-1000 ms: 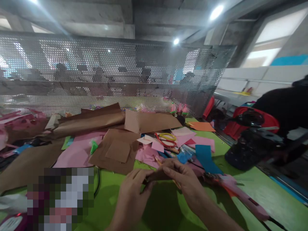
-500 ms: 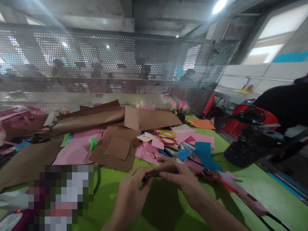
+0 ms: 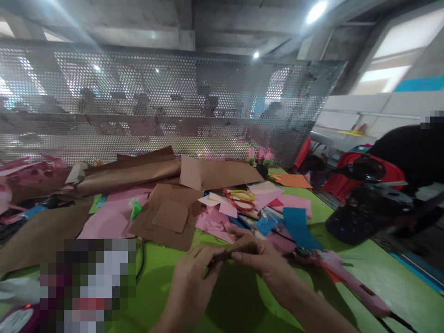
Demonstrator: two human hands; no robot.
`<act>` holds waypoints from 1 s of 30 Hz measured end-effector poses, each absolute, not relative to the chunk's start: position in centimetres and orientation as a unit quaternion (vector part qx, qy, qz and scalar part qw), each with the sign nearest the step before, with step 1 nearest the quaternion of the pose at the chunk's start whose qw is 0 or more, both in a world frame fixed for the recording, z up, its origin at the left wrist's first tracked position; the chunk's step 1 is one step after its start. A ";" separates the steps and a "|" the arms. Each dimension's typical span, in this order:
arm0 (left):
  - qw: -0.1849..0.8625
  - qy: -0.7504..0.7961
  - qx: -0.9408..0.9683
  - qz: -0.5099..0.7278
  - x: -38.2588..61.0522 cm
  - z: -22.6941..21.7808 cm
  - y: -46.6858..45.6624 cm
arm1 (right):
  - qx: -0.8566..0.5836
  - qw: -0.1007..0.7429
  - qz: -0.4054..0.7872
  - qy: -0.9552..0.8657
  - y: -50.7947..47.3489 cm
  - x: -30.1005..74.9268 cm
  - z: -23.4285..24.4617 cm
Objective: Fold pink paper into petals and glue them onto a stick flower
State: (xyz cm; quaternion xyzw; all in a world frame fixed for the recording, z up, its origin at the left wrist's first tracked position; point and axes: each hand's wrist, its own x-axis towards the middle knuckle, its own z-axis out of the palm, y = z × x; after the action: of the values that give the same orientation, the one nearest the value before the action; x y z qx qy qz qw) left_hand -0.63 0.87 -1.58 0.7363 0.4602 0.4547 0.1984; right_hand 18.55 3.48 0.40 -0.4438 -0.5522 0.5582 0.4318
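fingers (image 3: 243,255) of left hand (image 3: 193,281) and right hand (image 3: 268,264) pinch brown strip (image 3: 224,254) | mostly hidden

1. Bare green table (image 3: 229,307) below the left hand (image 3: 194,277) and right hand (image 3: 258,256), which meet on a small brown piece (image 3: 225,253): open passage.
2. Glue gun (image 3: 347,282), just right of the right hand: blocks that side.
3. Paper heap (image 3: 166,217) and scissors (image 3: 239,199): crowd the far side.
4. Perforated screen (image 3: 156,106): closes the table's far edge.
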 end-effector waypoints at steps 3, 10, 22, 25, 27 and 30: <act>0.216 0.459 0.725 0.466 -0.6 -1.4 0.9 | -0.447 0.430 0.547 -0.562 3.5 18.5 0.4; 0.223 0.465 0.712 0.477 -0.6 -0.8 1.0 | -0.449 0.427 0.549 -0.562 3.1 18.3 1.4; 0.163 0.442 0.741 0.479 -0.8 -1.3 1.1 | -0.431 0.436 0.582 -0.535 2.9 18.1 1.6; 0.155 0.435 0.740 0.488 -0.8 -1.4 1.1 | -0.434 0.437 0.587 -0.524 2.9 18.1 1.7; 0.156 0.432 0.738 0.495 -0.9 -1.5 1.2 | -0.435 0.431 0.588 -0.528 2.9 18.1 1.7; 0.164 0.433 0.734 0.496 -1.0 -1.4 1.2 | -0.435 0.412 0.582 -0.550 2.9 18.2 1.8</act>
State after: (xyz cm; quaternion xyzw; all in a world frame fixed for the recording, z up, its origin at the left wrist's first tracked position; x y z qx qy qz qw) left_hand -0.97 1.20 -1.44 0.7344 0.4335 0.4960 0.1636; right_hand 18.15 2.90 1.84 -0.4350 -0.5498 0.5817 0.4125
